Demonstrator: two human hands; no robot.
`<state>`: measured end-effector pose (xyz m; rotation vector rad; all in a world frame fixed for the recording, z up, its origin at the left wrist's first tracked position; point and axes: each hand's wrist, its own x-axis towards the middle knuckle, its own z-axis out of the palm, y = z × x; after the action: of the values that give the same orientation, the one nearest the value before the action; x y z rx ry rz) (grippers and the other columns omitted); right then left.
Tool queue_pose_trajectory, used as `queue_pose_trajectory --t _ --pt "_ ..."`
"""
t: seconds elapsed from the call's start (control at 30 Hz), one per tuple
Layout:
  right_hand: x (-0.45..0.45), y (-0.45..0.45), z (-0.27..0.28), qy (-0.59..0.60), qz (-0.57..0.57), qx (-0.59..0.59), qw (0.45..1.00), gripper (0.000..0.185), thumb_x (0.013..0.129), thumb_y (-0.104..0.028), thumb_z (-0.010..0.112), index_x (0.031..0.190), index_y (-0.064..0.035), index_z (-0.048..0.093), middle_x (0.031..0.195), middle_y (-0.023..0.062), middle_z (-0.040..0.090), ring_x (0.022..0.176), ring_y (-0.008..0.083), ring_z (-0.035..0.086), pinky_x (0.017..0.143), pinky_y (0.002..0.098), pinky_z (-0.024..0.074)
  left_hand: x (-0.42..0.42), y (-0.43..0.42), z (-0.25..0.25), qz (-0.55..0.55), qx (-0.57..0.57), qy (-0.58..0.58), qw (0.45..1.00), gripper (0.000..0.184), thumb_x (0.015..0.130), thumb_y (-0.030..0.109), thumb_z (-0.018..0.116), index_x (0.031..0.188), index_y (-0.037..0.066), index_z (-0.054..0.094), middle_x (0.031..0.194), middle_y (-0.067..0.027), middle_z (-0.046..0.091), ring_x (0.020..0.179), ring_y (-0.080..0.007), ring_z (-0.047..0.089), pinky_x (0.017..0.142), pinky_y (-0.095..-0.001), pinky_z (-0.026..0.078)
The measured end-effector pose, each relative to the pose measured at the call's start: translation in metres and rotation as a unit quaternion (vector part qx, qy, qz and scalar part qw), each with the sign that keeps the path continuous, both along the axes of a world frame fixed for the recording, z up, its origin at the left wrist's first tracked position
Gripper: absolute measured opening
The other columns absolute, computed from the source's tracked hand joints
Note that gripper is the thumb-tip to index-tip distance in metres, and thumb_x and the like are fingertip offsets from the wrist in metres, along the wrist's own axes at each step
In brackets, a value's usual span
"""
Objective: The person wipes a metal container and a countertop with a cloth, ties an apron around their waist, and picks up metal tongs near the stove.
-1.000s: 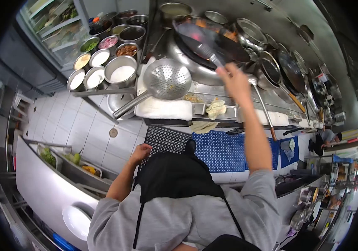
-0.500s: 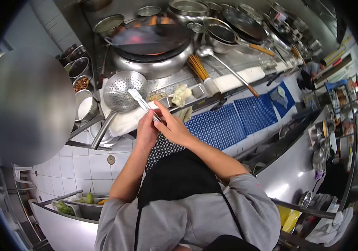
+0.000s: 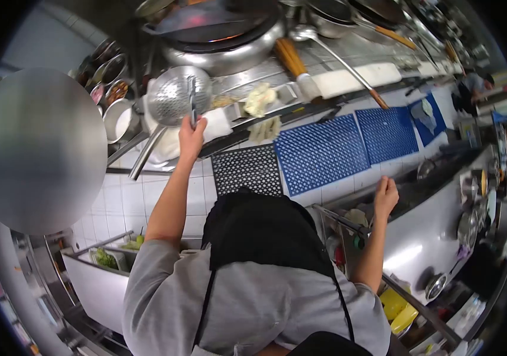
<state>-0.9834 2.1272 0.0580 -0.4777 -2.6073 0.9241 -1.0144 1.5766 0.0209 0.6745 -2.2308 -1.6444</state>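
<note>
My left hand (image 3: pixel 191 139) is closed around the lower end of slim metal tongs (image 3: pixel 192 98), which point up and away from me. Behind the tongs is a round perforated strainer (image 3: pixel 170 95), lying on the counter with its handle sticking out toward me. Whether the tongs touch it I cannot tell. Out to the right, my right hand (image 3: pixel 387 197) is raised near a steel counter (image 3: pixel 413 234), its fingers curled into a loose fist with nothing visible in them.
A large wok (image 3: pixel 218 26) sits over a flaming burner. A bamboo brush (image 3: pixel 297 66), a long-handled ladle (image 3: pixel 348 71) and white cloths (image 3: pixel 357 82) lie along the counter. Ingredient pots (image 3: pixel 121 121) stand left. Rubber mats (image 3: pixel 321 153) cover the floor. Another person (image 3: pixel 473 88) is far right.
Both hands were together at the tongs. My right hand has let go and swung out to the right, while my left keeps hold of them. The view has shifted downward.
</note>
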Motion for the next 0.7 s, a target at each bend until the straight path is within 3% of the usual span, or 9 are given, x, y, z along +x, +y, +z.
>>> queue_pose_trajectory --t 0.1,0.23,0.3,0.37,0.4,0.47,0.53,0.6,0.7 --pt "0.023 0.069 -0.011 -0.103 -0.07 0.142 0.982 0.03 0.095 -0.024 0.055 0.075 -0.0013 0.055 0.071 0.0187 0.064 0.068 0.0412 0.061 0.062 0.0459 0.0462 -0.005 0.015 -0.025 -0.022 -0.022 0.011 0.999 0.028 0.089 0.029 0.067 0.098 0.005 0.056 0.063 0.0006 0.048 0.05 -0.0074 0.045 0.043 -0.0265 0.039" --pt "0.054 0.108 -0.029 -0.043 -0.004 0.132 0.99 0.014 0.09 -0.017 0.06 0.089 -0.0033 0.057 0.083 0.0199 0.064 0.074 0.0389 0.062 0.067 0.0444 0.0481 -0.01 0.037 -0.022 -0.034 -0.04 0.006 0.999 0.028 0.09 0.028 0.068 0.098 0.006 0.054 0.068 0.0004 0.048 0.053 -0.0069 0.045 0.047 -0.025 0.042" --pt "0.06 0.092 -0.011 -0.053 0.023 0.075 0.995 0.014 0.091 -0.016 0.059 0.091 -0.0029 0.06 0.084 0.0192 0.065 0.078 0.0375 0.063 0.07 0.0434 0.0487 -0.012 0.025 -0.029 -0.038 -0.236 0.009 0.971 0.037 0.091 0.036 0.064 0.102 0.002 0.056 0.07 -0.0031 0.049 0.064 -0.0174 0.045 0.061 -0.0332 0.042" --pt "0.069 0.098 -0.044 0.013 0.005 0.108 0.994 0.018 0.089 -0.02 0.06 0.088 -0.0015 0.06 0.084 0.0205 0.061 0.08 0.0399 0.059 0.069 0.0469 0.0454 -0.014 0.002 -0.068 -0.01 -0.231 0.094 0.968 0.055 0.089 0.036 0.065 0.115 -0.011 0.053 0.092 -0.0181 0.059 0.086 -0.0266 0.055 0.08 -0.0383 0.045" --pt "0.074 0.094 -0.042 0.021 -0.005 0.128 0.992 0.019 0.089 -0.021 0.06 0.086 -0.0018 0.061 0.086 0.0206 0.061 0.082 0.0403 0.059 0.072 0.0476 0.0459 -0.019 -0.007 -0.063 -0.06 -0.22 0.011 0.974 0.054 0.088 0.031 0.066 0.116 -0.013 0.053 0.108 -0.0243 0.059 0.099 -0.0301 0.055 0.092 -0.0385 0.043" --pt "0.078 0.098 -0.071 0.119 0.0 0.187 0.975 0.016 0.085 -0.019 0.061 0.083 -0.003 0.062 0.083 0.0185 0.06 0.084 0.0374 0.059 0.076 0.0469 0.0476 -0.031 -0.009 -0.065 -0.083 -0.243 0.11 0.96 0.046 0.088 0.027 0.068 0.11 -0.012 0.056 0.097 -0.022 0.062 0.086 -0.0286 0.059 0.079 -0.0397 0.048" --pt "0.075 0.089 -0.06 0.036 -0.02 0.195 0.98 0.014 0.08 -0.018 0.065 0.076 -0.0041 0.063 0.079 0.0146 0.06 0.078 0.0334 0.06 0.071 0.0436 0.0497 -0.041 -0.012 -0.062 -0.096 -0.204 0.073 0.971 0.045 0.085 0.036 0.07 0.092 -0.008 0.061 0.068 -0.0174 0.059 0.063 -0.0282 0.055 0.063 -0.0416 0.047" --pt "0.072 0.082 -0.045 0.028 -0.045 0.195 0.979 0.014 0.079 -0.017 0.066 0.073 -0.0042 0.063 0.077 0.0128 0.06 0.077 0.0318 0.061 0.069 0.0421 0.0506 -0.049 -0.017 -0.065 -0.114 -0.287 0.061 0.949 0.047 0.086 0.038 0.069 0.086 -0.008 0.059 0.065 -0.016 0.056 0.058 -0.026 0.053 0.059 -0.0415 0.046" --pt "0.072 0.078 -0.045 0.014 -0.057 0.193 0.979 0.015 0.079 -0.017 0.066 0.073 -0.0042 0.063 0.076 0.0119 0.061 0.077 0.0314 0.061 0.068 0.043 0.0511 -0.053 -0.013 -0.071 -0.112 -0.227 -0.018 0.967 0.045 0.087 0.038 0.067 0.081 -0.005 0.056 0.059 -0.0102 0.051 0.047 -0.0197 0.048 0.046 -0.0375 0.042"
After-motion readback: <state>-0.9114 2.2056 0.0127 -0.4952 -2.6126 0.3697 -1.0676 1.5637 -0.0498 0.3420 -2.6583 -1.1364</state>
